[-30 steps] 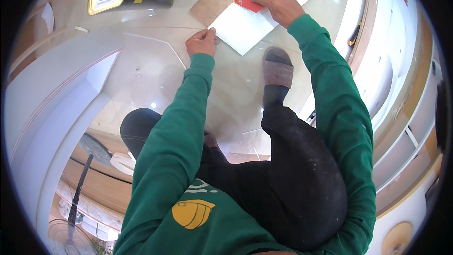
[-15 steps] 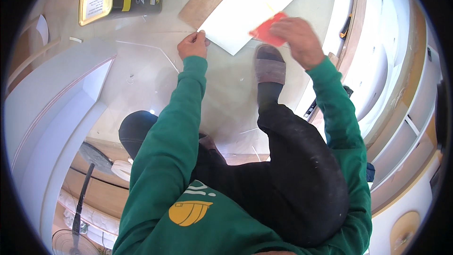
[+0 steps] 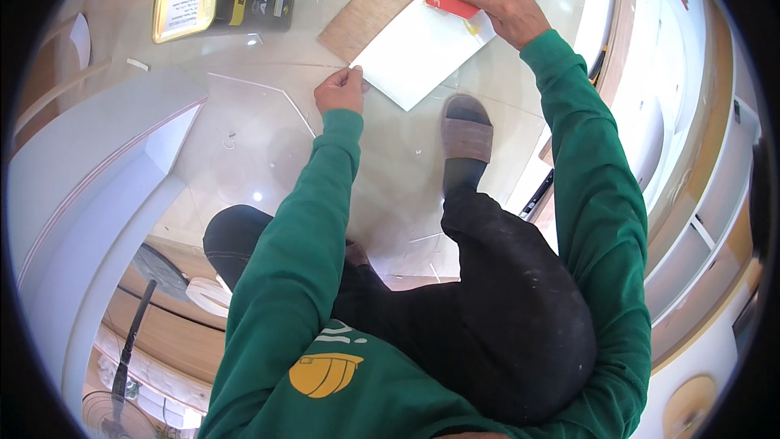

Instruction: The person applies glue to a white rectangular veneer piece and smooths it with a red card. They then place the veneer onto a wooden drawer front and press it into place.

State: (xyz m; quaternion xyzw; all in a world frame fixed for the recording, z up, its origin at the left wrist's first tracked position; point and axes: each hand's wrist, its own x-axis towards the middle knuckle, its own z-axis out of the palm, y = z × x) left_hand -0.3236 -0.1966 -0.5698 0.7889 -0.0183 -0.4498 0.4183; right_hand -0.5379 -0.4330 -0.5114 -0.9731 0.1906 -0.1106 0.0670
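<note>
**At the top centre of the frame, a white flat rectangular sheet (image 3: 414, 67) under both my hands**

My right hand (image 3: 510, 10), near the upper edge of the frame, grips a thin flat red spreader (image 3: 449, 0). Its fingers are bent over the top of this spreader, and the spreader lies against the white sheet. On the spreader's edge I see pale residue, and just below it a yellow smear (image 3: 472, 27) is on the sheet.

My left hand (image 3: 340, 92), at the upper centre and a little to the left, is closed. Its fingers are folded, and the thumb and forefinger hold the near left corner of the sheet. How the other fingertips are placed under the hand, I cannot tell.

The sheet lies slanting, partly over a long brown wood-like board (image 3: 382, 18), on a glossy beige tiled floor (image 3: 390, 162). In the upper left of the frame is a rectangular can (image 3: 185, 10) with golden face, red handle and black side, well apart from the sheet. Below the sheet, near the centre, my foot wears a brown open-toed slipper (image 3: 468, 138). At the left side of the frame is a long pale panel piece with a raised edge (image 3: 89, 150).
</note>
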